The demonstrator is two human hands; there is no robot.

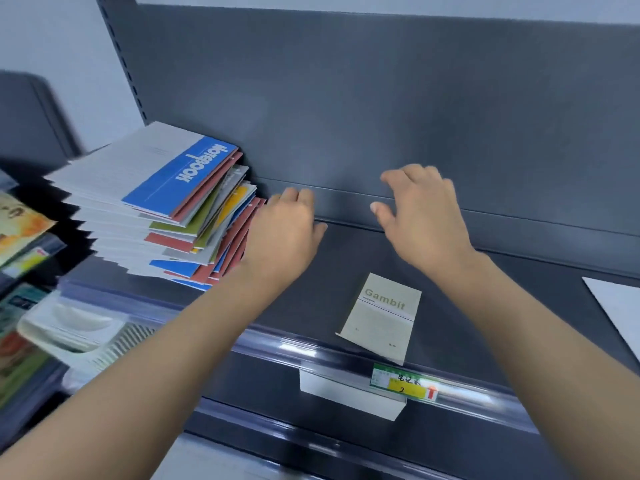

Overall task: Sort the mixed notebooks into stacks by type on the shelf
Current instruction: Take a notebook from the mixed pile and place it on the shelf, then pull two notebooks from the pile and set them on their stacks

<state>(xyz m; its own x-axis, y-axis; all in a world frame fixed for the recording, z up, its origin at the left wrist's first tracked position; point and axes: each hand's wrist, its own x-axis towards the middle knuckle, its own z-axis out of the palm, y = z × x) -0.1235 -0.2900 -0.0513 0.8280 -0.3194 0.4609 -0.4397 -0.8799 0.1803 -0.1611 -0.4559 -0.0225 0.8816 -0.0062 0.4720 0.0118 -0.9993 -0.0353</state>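
Observation:
A tall mixed pile of notebooks (166,209) leans at the left end of the dark grey shelf (485,306); its top book has a blue band reading NOTEBOOK. A single pale green "Gambit" notebook (382,318) lies flat near the shelf's front edge. My left hand (284,233) hovers right beside the pile's right side, fingers loosely curled, holding nothing. My right hand (420,216) floats above the shelf further right, fingers relaxed and spread, holding nothing.
A white sheet corner (616,306) lies at the shelf's right end. A price tag (403,384) sits in the front rail. Packaged goods (20,230) and a white basket (72,334) fill the neighbouring shelf to the left. The back panel rises behind.

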